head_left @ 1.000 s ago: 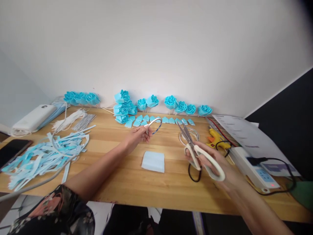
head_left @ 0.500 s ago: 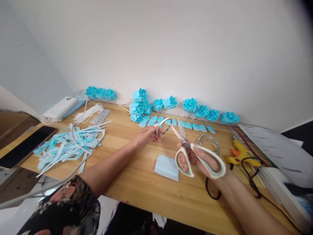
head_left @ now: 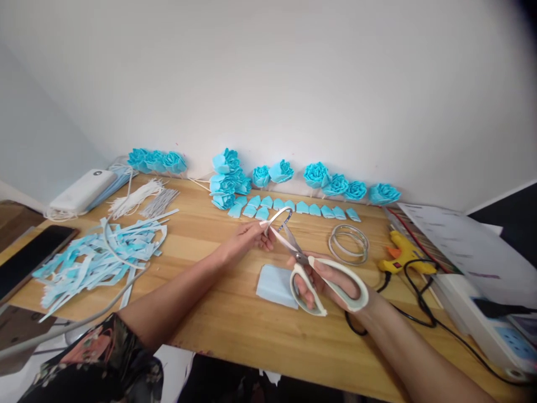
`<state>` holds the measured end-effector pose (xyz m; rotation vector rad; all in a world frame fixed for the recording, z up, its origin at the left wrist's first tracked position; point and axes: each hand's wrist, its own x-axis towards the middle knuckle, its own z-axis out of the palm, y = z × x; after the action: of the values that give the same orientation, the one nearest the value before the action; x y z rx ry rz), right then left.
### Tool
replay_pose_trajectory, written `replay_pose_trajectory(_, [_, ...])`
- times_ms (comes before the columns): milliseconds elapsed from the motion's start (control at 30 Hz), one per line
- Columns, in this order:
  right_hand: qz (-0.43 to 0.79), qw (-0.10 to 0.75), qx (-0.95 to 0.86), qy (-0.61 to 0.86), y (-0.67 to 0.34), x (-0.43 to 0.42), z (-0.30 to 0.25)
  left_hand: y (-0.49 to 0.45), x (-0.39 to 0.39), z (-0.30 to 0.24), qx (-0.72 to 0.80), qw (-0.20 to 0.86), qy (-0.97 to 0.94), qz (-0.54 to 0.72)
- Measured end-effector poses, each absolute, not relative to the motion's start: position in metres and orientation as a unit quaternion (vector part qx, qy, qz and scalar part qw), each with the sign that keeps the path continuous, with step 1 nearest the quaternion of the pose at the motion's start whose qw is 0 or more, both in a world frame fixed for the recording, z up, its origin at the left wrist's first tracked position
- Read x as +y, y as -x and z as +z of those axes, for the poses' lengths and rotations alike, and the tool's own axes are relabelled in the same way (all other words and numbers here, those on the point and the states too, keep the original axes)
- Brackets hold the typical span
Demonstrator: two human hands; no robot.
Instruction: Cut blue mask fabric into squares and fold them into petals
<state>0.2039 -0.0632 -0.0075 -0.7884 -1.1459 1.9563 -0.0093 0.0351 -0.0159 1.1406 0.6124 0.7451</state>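
My left hand [head_left: 247,238] pinches a thin looped strip [head_left: 280,218] above the wooden table [head_left: 235,313]. My right hand [head_left: 331,280] grips white-handled scissors [head_left: 312,277], fingers through the handles. The blades [head_left: 283,238] point up-left and their tips meet the looped strip beside my left fingers. A folded pale blue piece [head_left: 274,285] lies on the table just below both hands.
Blue fabric roses [head_left: 319,174] and small blue petals [head_left: 293,208] line the wall. A heap of blue and white strips [head_left: 100,254] lies left, with a power bank [head_left: 81,190] and phone [head_left: 25,257]. Wire rings [head_left: 348,243], a yellow glue gun [head_left: 398,252], papers [head_left: 461,240] and a power strip [head_left: 482,324] sit right.
My right hand has brought the scissors leftward from near the wire rings to the looped strip. The blades now reach the strip. My left hand kept holding the strip.
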Motion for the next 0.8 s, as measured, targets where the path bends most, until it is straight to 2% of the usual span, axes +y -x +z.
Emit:
replay_pose_trajectory(333, [0.743, 0.363, -0.474, 0.301, -0.200, -0.065, -0.008, 0.009, 0.016, -0.001, 0.271, 0.681, -0.624, 0.271])
replay_pose_trajectory(800, [0.731, 0.363, -0.509, 0.274, -0.195, -0.065, -0.003, 0.008, 0.007, 0.006, 0.277, 0.666, -0.643, 0.256])
